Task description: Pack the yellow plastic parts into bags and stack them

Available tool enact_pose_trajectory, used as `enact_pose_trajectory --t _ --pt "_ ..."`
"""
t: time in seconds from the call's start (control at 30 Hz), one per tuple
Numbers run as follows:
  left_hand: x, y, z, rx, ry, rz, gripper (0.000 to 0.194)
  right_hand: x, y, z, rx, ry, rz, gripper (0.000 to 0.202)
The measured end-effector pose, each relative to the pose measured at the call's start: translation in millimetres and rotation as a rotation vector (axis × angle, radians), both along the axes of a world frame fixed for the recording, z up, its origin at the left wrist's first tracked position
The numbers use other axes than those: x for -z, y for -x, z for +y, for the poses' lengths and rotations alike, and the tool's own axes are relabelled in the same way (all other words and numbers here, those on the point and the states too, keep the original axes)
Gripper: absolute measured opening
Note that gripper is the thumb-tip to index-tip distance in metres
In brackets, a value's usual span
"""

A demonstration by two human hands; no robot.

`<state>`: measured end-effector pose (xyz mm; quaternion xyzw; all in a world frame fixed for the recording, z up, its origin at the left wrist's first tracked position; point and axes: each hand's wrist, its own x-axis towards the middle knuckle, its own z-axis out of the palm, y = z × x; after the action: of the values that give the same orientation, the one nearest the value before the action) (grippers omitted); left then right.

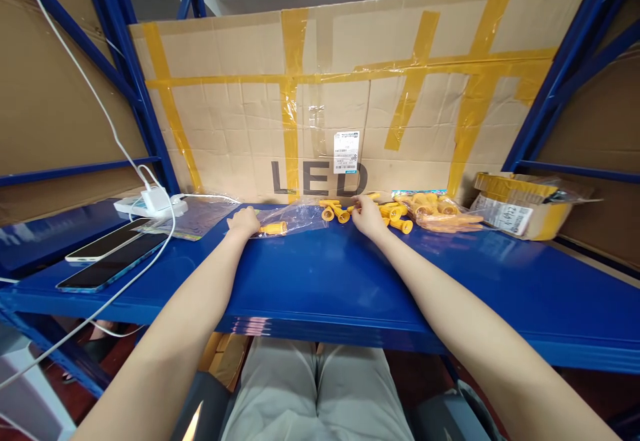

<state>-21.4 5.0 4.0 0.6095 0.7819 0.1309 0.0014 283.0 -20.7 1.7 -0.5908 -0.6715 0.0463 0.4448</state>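
My left hand (244, 221) is closed on the near end of a clear plastic bag (305, 217), which lies flat on the blue shelf. Inside the bag, beside my fingers, rests one yellow trumpet-shaped plastic piece (273, 228). My right hand (369, 218) reaches into a loose pile of the same yellow pieces (393, 211), its fingers bent downward. Whatever those fingertips grip is hidden behind the hand. Several more yellow pieces (341, 215) lie just left of it, near the bag's far end.
A filled clear bag of yellow pieces (433, 211) sits right of the pile, before an open cardboard box (525, 207). At left are two phones (113, 261), a power strip with a white charger (156, 199) and a flat plastic bag (200, 217). Taped cardboard (240, 121) stands behind.
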Motion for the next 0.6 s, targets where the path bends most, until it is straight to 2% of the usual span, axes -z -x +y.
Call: enact_pose_trajectory --t 0.2,0.33,0.47,0.6 --pt "-2.8 5.4 -6.0 -0.030 -0.100 -0.010 0.049 15.5 7.3 -1.1 -0.082 0.075 -0.451 0.051" --pt "-3.6 5.7 -6.1 0.027 -0.139 0.024 0.047 15.2 17.1 -7.8 -0.050 0.184 -0.696 0.043" --pt "-1.1 0.2 -3.8 0.164 -0.155 0.017 0.048 7.2 20.3 -13.6 0.044 0.208 -0.746 0.037" --pt "2.7 -2.9 -0.1 0.219 -0.022 -0.010 0.050 4.0 20.9 -15.2 0.152 0.236 -0.724 0.036"
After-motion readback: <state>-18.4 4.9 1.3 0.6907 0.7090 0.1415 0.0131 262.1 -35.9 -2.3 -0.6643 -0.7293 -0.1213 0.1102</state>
